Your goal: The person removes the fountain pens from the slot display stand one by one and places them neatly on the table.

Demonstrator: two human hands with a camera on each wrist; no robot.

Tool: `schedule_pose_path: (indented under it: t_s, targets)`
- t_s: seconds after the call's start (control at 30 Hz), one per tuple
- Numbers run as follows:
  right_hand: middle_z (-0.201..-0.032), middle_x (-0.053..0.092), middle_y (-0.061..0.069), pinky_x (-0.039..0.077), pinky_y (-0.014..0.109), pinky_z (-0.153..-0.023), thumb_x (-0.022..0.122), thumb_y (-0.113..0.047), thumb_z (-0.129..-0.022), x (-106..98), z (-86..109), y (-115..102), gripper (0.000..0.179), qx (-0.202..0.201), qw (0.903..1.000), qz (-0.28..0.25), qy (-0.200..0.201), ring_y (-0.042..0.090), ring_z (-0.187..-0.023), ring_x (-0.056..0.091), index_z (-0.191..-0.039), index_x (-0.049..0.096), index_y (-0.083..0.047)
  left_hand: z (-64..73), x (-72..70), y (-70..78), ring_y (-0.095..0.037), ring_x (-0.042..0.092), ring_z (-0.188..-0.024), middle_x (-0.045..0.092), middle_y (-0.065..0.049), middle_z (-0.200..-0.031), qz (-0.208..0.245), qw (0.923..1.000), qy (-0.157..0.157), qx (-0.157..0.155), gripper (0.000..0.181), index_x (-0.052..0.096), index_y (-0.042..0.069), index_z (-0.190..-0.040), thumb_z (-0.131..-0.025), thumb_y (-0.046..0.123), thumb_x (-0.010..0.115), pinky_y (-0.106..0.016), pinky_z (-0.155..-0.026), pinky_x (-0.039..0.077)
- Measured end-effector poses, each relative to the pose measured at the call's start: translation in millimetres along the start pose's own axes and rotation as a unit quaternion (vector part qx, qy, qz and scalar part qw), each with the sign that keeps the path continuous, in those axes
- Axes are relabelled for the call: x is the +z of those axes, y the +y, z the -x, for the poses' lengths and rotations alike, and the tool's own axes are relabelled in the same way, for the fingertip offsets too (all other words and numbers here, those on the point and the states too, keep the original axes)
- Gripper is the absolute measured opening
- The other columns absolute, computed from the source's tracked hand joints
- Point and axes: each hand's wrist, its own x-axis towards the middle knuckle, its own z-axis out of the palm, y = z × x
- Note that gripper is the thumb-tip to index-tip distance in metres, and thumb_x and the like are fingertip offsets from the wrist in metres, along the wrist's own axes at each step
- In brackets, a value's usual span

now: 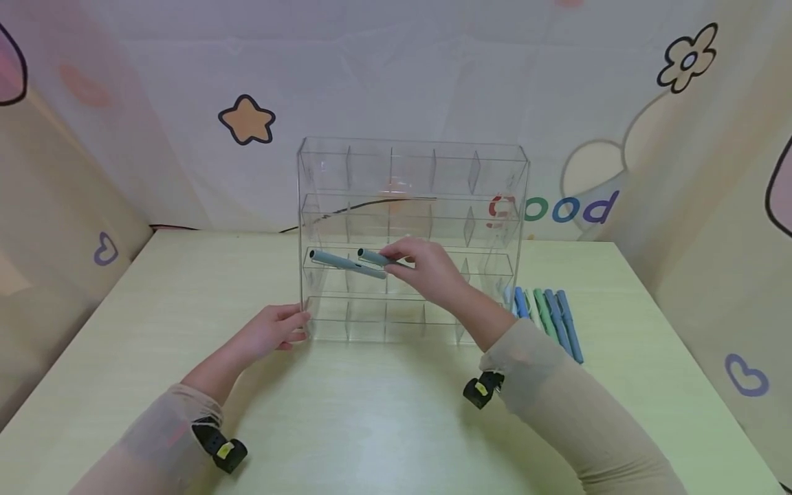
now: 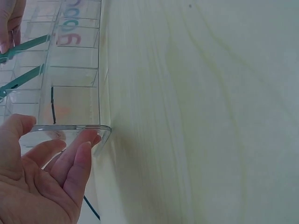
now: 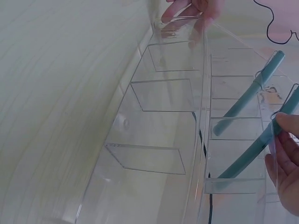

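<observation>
A clear plastic organizer (image 1: 408,309) with rows of small compartments stands upright on the table. My right hand (image 1: 433,273) pinches a blue-green pen (image 1: 371,257) between thumb and fingers. In the right wrist view, the lower end of this held pen (image 3: 245,156) reaches into a compartment of the third row from the top. To its left, a matching pen (image 1: 337,260) leans in the leftmost compartment of that row, its capped end sticking out. Down at the organizer's lower left side, my left hand (image 1: 272,328) touches the side wall with its fingers, which look fairly straight in the left wrist view.
Several pens (image 1: 557,316) in blues, green and white lie side by side on the table, right of the organizer and partly behind my right forearm. A printed cloth backdrop (image 1: 396,82) hangs behind the table (image 1: 346,412).
</observation>
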Motion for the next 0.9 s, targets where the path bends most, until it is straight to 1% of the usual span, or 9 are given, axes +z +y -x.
schedule_pose_path:
  t_s: [0.2,0.4,0.7,0.9]
  targets:
    - [-0.106,0.064,0.003,0.047,0.035,-0.088,0.065,-0.009,-0.087,-5,-0.2,-1,0.023,-0.019,0.9997,-0.004,0.017,0.016,-0.099,0.06,-0.11,0.067,-0.007,0.5,-0.1,-0.9,-0.032,0.054,-0.114,0.038,-0.028,-0.138,0.002,1.0,0.001,-0.001,0.058,0.028,-0.008,-0.142,-0.1,0.031,0.041,-0.038,-0.084,0.05]
    - [-0.111,0.064,0.004,0.048,0.033,-0.087,0.065,-0.008,-0.088,-14,4.1,-2,0.025,-0.032,0.999,-0.015,0.026,0.017,-0.102,0.059,-0.112,0.066,-0.005,0.4,0.4,-1.2,-0.032,0.054,-0.114,0.038,-0.028,-0.138,0.004,1.0,0.001,-0.001,0.058,0.029,-0.007,-0.142,-0.1,0.031,0.042,-0.037,-0.084,0.05]
    - [-0.111,0.064,0.007,0.049,0.028,-0.084,0.065,-0.004,-0.087,-27,8.1,-8,0.026,-0.07,0.9947,-0.057,0.049,0.018,-0.099,0.061,-0.112,0.066,-0.002,0.7,0.2,-1.5,-0.032,0.054,-0.114,0.038,-0.028,-0.138,0.008,0.9999,0.005,-0.005,0.057,0.029,-0.007,-0.142,-0.1,0.029,0.041,-0.038,-0.084,0.049]
    - [-0.108,0.064,0.008,0.05,0.027,-0.082,0.064,-0.002,-0.087,-35,11.2,-14,0.024,-0.083,0.9926,-0.069,0.056,0.018,-0.097,0.061,-0.11,0.066,-0.001,1.1,2.0,-0.9,-0.032,0.054,-0.114,0.041,-0.027,-0.137,0.012,0.9999,0.01,-0.007,0.055,0.031,-0.006,-0.141,-0.1,0.028,0.041,-0.037,-0.084,0.049]
